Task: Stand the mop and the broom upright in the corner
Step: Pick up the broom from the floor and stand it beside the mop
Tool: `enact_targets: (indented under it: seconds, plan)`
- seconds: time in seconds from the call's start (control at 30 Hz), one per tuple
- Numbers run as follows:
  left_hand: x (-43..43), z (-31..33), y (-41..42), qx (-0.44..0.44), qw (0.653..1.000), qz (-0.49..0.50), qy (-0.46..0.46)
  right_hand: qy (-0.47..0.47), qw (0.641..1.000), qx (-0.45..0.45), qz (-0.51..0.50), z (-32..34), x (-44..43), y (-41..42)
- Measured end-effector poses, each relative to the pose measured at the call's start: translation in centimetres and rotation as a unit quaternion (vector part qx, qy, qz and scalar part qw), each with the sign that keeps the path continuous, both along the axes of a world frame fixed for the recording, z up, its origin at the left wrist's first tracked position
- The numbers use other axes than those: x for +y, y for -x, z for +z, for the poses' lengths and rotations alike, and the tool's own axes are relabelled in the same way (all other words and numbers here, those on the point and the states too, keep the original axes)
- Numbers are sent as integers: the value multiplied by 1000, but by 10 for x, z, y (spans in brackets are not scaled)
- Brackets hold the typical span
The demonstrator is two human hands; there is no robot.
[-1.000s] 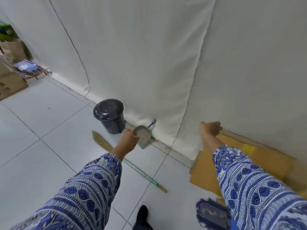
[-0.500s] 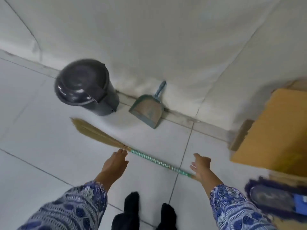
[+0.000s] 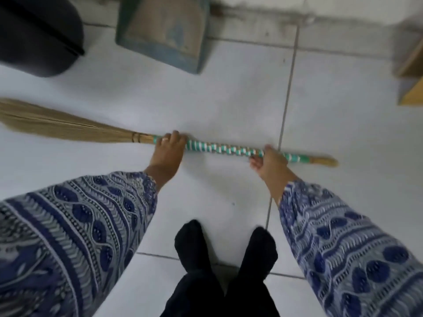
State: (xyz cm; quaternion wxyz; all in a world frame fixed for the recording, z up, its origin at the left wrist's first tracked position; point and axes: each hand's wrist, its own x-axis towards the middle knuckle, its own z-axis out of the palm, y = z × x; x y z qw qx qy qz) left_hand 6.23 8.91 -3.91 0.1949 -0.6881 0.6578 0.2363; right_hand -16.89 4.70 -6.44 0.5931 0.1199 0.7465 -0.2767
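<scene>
The tiled floor (image 3: 229, 92) fills the view, and everything you are working with lies flat on it. Beyond your fingers and to their left stands the dark bin (image 3: 39, 35); straight beyond them sits the teal dustpan (image 3: 164, 35); a cardboard box (image 3: 412, 65) shows beyond and to their right. The mop is not in view, and neither is the corner.

The broom (image 3: 219, 150) lies flat across the floor in front of your feet, straw head out past your left fingers, bare handle tip out past your right ones.

Your left hand (image 3: 168, 151) is curled over the green-and-white wrapped handle just beside the straw binding, fingers (image 3: 175, 136) wrapped round the far side. Your right hand (image 3: 271, 160) grips the same handle near its tail end, fingers closed under it. Both hands are holding the broom, which looks not yet lifted.

What could go wrong, as I judge it: the straw head reaches far out to the left of your fingers, close to the bin, so swinging the broom upright carelessly could knock the bin or sweep the dustpan. The wrapped handle may be slick, so a loose grip could let it twist. Stood too steeply against the wall, the broom may slide down again.
</scene>
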Motion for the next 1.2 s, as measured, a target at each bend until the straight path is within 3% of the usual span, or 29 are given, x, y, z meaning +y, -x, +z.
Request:
enact_targets:
  seconds: [0.17,0.3,0.6,0.87,1.07,1.2]
  plan:
    - [-13,14,9,12,999,-31,-36,7,994,103,41,27,-8,3]
    - [-15,85,33,77,995,9,-58,24,992,124,28,106,-23,28]
    - [-66,375,115,176,981,79,-13,204,962,179,32,448,-83,98]
    - [-83,611,236,256,960,69,96,360,883,299,40,724,-81,201]
    - [-74,710,389,337,927,46,161,453,835,312,29,847,-56,338]
    - [-68,748,508,372,911,27,178,493,785,370,59,903,-37,437]
